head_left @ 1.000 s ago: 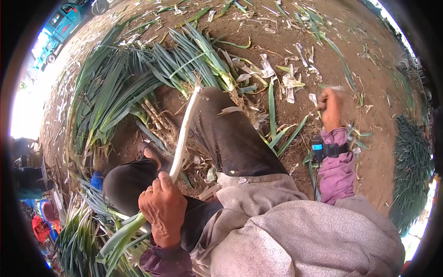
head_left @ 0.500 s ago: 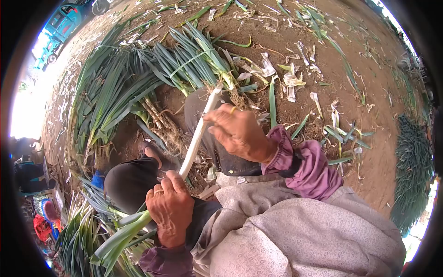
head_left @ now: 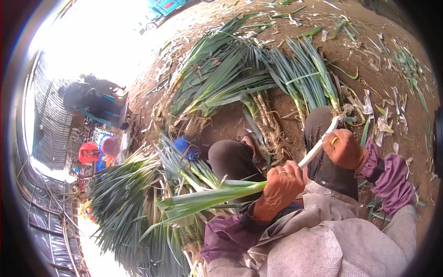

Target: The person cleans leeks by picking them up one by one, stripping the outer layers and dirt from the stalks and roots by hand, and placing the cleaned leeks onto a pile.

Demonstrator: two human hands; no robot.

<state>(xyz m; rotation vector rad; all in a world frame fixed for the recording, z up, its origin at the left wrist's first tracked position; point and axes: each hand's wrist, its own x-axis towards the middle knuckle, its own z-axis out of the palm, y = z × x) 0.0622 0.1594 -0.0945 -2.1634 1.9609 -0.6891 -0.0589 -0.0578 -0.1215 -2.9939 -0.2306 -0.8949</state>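
Observation:
A long leek [head_left: 316,149] lies slantwise across my lap, its pale rooty end up by my right knee and its green leaves trailing to the lower left. My left hand [head_left: 279,187] is closed around the stalk where white turns to green. Near the root end, my right hand [head_left: 344,147] has its fingers curled against the white shaft; what the fingertips pinch is partly hidden. Beyond my knees lie a tied bundle of leeks [head_left: 304,76] and a larger heap of leeks [head_left: 221,76], with roots towards me.
Another pile of leeks [head_left: 124,198] spreads at my left. A blue bag or cloth [head_left: 186,147] lies beside my left knee. Peeled skins [head_left: 383,124] litter the soil at right. Far left, a person [head_left: 92,99] bends near a red basket [head_left: 88,152]. A blue vehicle [head_left: 166,8] stands at the back.
My view has turned left, so everything appears shifted right. My right hand has closed in beside the white shaft near the roots; the left still holds the leek.

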